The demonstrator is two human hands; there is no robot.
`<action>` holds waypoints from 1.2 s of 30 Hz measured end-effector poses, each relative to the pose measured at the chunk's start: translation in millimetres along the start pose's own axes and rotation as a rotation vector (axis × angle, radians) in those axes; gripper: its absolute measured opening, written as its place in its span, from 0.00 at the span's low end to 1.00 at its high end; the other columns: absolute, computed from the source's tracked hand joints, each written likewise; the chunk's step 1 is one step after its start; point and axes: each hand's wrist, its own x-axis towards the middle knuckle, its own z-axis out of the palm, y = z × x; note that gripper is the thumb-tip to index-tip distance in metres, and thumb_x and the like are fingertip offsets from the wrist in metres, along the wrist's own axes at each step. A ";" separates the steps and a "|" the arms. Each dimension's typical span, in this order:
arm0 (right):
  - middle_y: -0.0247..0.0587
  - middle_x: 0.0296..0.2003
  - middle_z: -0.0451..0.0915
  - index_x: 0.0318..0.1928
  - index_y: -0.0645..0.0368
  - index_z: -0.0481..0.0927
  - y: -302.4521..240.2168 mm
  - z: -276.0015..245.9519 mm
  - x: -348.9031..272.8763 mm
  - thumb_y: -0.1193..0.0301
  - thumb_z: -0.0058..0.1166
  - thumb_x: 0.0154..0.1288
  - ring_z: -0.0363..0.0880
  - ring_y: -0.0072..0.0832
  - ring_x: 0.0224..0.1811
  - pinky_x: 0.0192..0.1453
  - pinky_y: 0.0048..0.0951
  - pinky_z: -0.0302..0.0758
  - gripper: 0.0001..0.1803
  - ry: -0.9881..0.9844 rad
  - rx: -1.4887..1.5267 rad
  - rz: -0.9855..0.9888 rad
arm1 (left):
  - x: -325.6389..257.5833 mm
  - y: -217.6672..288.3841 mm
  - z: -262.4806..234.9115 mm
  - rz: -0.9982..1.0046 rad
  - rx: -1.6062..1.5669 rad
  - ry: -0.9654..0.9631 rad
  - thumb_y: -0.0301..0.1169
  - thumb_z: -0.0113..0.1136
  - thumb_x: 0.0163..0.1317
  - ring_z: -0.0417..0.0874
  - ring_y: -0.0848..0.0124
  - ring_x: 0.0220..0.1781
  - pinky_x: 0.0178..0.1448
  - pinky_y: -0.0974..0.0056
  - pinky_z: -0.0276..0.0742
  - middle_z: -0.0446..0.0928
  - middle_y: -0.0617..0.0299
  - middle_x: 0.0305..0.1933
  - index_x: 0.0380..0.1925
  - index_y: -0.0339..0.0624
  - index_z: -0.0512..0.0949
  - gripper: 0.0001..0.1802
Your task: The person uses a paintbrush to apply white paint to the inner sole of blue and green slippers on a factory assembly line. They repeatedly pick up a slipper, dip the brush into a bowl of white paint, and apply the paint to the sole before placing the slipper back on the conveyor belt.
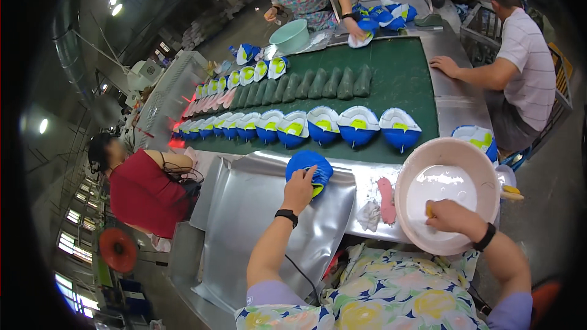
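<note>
Pink basin (483,174) (white liquid): right hand (449,217) grips brush; left hand (299,189) holds blue sole (309,165).

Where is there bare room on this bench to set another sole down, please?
The metal sheet is bare below the blue sole under the left hand. The conveyor belt is bare right of the green pieces. It is crowded around the basin holding the right hand.
</note>
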 end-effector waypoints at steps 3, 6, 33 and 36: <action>0.54 0.30 0.82 0.38 0.60 0.77 11.1 -24.6 -27.1 0.68 0.61 0.60 0.82 0.53 0.36 0.41 0.47 0.77 0.11 0.207 0.014 0.018 | 1.8 10.2 -7.1 0.048 -0.079 -0.163 0.24 0.56 0.55 0.79 0.54 0.44 0.42 0.52 0.79 0.73 0.54 0.38 0.56 0.54 0.77 0.26; 0.55 0.30 0.81 0.38 0.60 0.76 27.8 -45.4 -47.9 0.70 0.61 0.60 0.81 0.53 0.35 0.41 0.47 0.75 0.10 0.385 0.088 0.056 | 17.7 37.8 -25.1 0.079 -0.023 -0.344 0.24 0.57 0.55 0.79 0.52 0.42 0.42 0.51 0.79 0.73 0.54 0.36 0.50 0.53 0.77 0.21; 0.55 0.23 0.81 0.36 0.69 0.76 29.8 -92.1 -54.2 0.60 0.63 0.60 0.83 0.44 0.26 0.34 0.36 0.77 0.21 0.948 0.474 -0.002 | 121.6 234.1 -7.1 -0.366 -2.237 -0.351 0.34 0.48 0.73 0.73 0.61 0.68 0.71 0.52 0.70 0.69 0.55 0.69 0.70 0.44 0.62 0.26; 0.51 0.25 0.82 0.38 0.73 0.78 33.7 -70.3 -45.4 0.60 0.63 0.61 0.84 0.37 0.24 0.31 0.33 0.79 0.22 0.908 0.612 0.092 | 120.6 239.9 0.0 -0.305 -2.265 -0.109 0.35 0.48 0.74 0.71 0.60 0.69 0.72 0.51 0.69 0.68 0.54 0.70 0.71 0.45 0.62 0.27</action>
